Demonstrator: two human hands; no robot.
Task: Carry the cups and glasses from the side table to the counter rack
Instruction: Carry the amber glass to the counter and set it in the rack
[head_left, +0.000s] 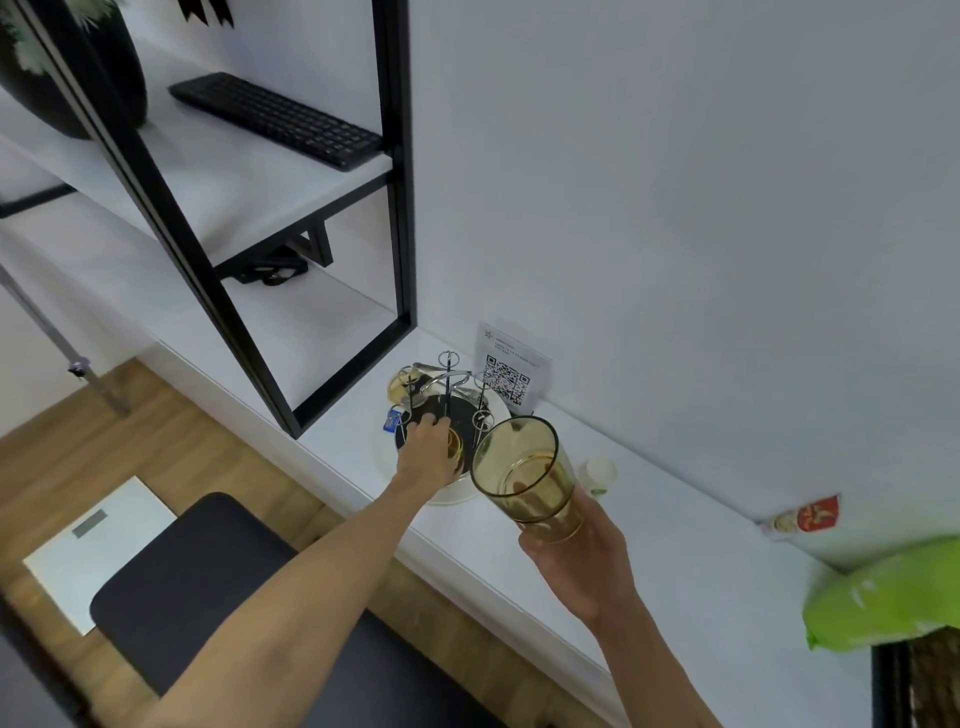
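Nearby, QR card (511, 378), small cup (601, 473) flank rack (448, 384)

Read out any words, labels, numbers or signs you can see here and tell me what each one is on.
None can be read.
White card against the wall: a QR code, a red star logo and lines of print, too small to read.
Red and white packet on the counter: a blurred emblem, no readable text.
Black keyboard on the shelf: key legends too small.

Amber glass (530, 478), black keyboard (278, 120), white counter (691, 545), green bag (888, 592).
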